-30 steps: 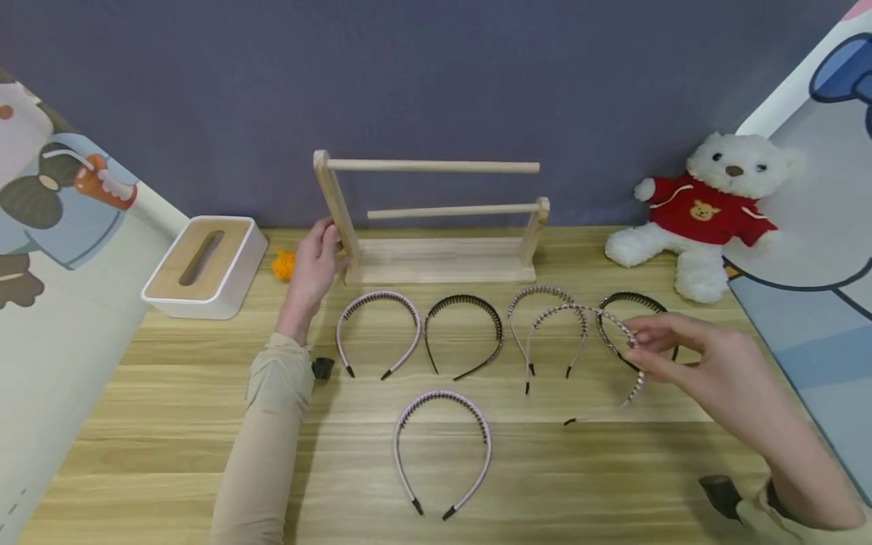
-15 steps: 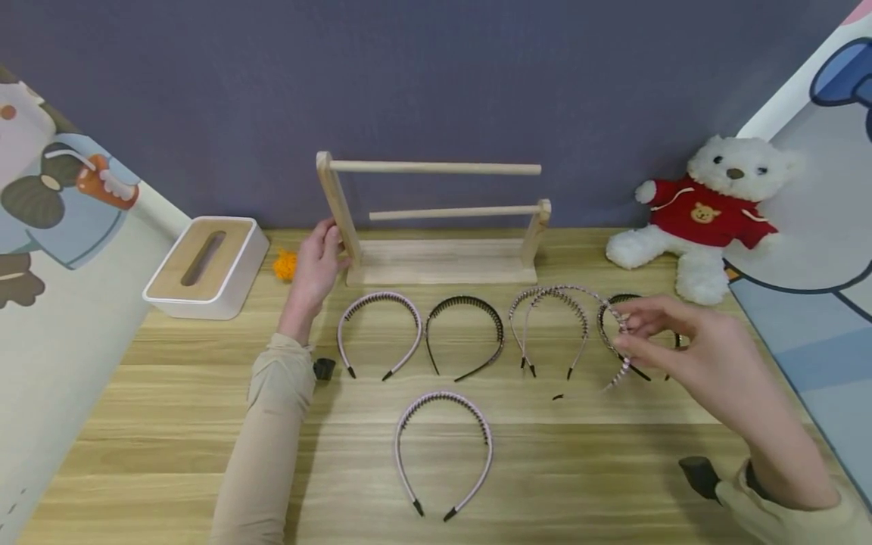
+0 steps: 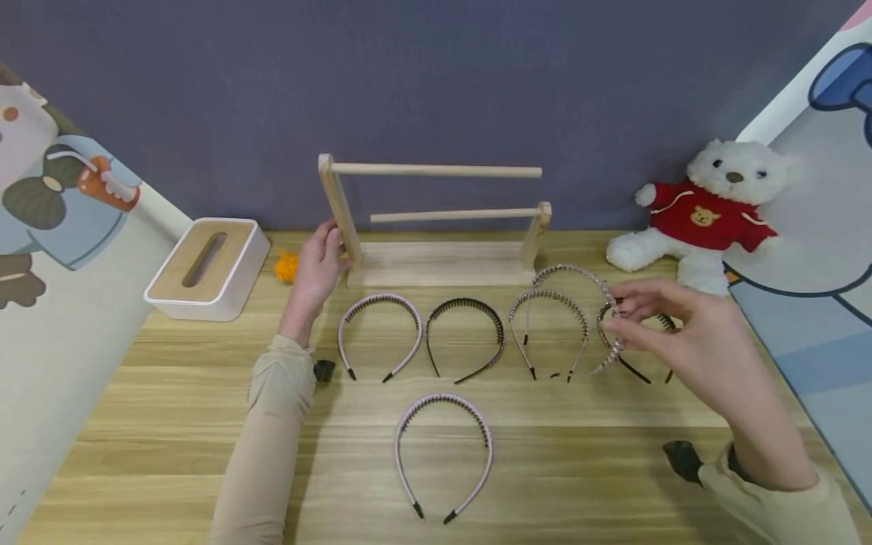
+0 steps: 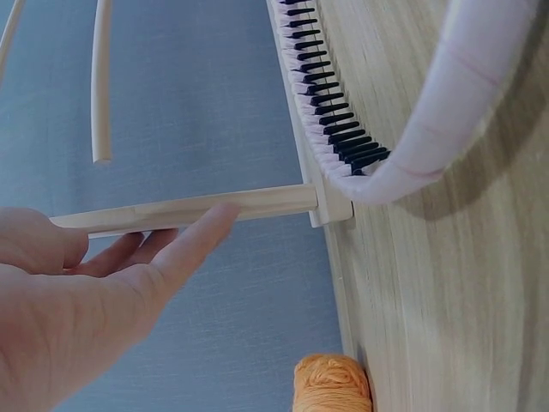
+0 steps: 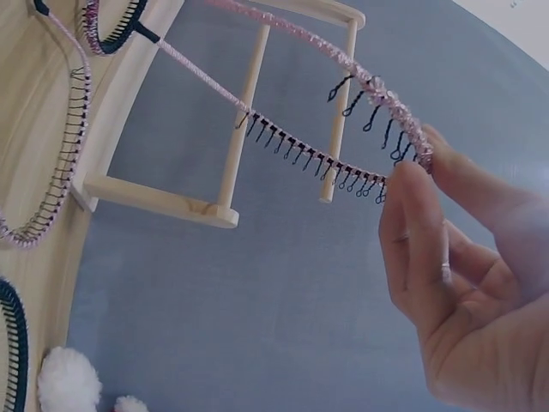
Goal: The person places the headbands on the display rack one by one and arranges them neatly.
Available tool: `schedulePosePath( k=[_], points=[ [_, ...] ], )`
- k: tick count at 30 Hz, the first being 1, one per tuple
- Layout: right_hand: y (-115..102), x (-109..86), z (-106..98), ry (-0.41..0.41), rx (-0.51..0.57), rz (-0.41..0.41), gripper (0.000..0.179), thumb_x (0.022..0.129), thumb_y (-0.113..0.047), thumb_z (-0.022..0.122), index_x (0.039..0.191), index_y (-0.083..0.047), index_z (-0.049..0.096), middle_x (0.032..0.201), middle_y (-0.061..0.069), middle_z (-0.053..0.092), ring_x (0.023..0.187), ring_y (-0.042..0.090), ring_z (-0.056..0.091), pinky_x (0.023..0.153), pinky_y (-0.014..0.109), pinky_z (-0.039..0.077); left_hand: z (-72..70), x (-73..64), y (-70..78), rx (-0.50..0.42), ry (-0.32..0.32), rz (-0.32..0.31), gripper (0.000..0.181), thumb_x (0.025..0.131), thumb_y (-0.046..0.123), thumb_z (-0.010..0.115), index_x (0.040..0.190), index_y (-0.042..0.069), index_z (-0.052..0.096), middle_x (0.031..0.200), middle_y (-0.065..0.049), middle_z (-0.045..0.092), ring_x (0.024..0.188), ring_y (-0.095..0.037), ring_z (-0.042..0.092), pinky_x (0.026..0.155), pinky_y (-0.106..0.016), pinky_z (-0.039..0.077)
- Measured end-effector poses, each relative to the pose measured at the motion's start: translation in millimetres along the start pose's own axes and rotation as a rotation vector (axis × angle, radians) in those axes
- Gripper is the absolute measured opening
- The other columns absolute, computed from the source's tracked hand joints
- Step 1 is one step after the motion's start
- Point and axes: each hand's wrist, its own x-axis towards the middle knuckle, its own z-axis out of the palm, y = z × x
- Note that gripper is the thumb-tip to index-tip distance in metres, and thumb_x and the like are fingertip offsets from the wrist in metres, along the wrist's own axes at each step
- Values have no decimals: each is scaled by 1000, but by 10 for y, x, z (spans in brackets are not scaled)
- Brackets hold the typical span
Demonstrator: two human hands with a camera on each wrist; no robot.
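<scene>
My right hand (image 3: 688,341) pinches a pink beaded headband (image 3: 568,268) between thumb and fingers, in the air over the right part of the table. Small dark comb teeth line its inner side in the right wrist view. My left hand (image 3: 316,269) holds the left upright of a wooden rack (image 3: 443,263), fingers on both sides of the post. The rack has two bare horizontal rods. In front lie a pink headband (image 3: 379,296), a dark headband (image 3: 466,301), another pink beaded headband (image 3: 548,294) and a black headband (image 3: 633,371) partly hidden by my right hand. A lilac headband (image 3: 443,397) lies nearer.
A white tissue box with a wooden lid (image 3: 235,269) stands at the left, beside an orange yarn ball (image 3: 286,266). A white teddy bear in a red top (image 3: 705,216) sits at the back right. A dark wall (image 3: 436,83) rises behind the rack.
My right hand has moved the beaded headband away from me, up towards the rack, and slightly left. My left hand has stayed on the rack's upright.
</scene>
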Motion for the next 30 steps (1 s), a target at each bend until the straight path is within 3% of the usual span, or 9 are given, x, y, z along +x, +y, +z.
schedulePosePath(
  k=[10, 21, 30],
  points=[
    [-102, 159, 43, 101, 56, -19, 37, 84, -2, 93, 118, -8, 80, 87, -4, 74, 77, -2, 69, 65, 9, 58, 5, -10, 16, 0, 9, -8, 50, 119, 20, 34, 162, -5, 37, 160, -30, 42, 145, -45, 47, 115, -55, 49],
    [-225, 307, 73, 171, -15, -94, 37, 82, -5, 96, 115, -11, 81, 87, 3, 76, 79, -9, 64, 60, 9, 47, 17, -16, 32, -15, 5, -19, 51, 120, 21, 32, 163, -5, 35, 160, -30, 41, 146, -45, 46, 117, -52, 48],
    [-230, 413, 80, 203, 60, -35, 35, 85, -6, 93, 118, -7, 81, 86, -15, 71, 76, -4, 67, 62, 7, 55, 11, -22, 29, -18, 4, -22, 50, 120, 21, 32, 163, -5, 35, 161, -30, 41, 147, -45, 46, 117, -53, 48]
  ],
)
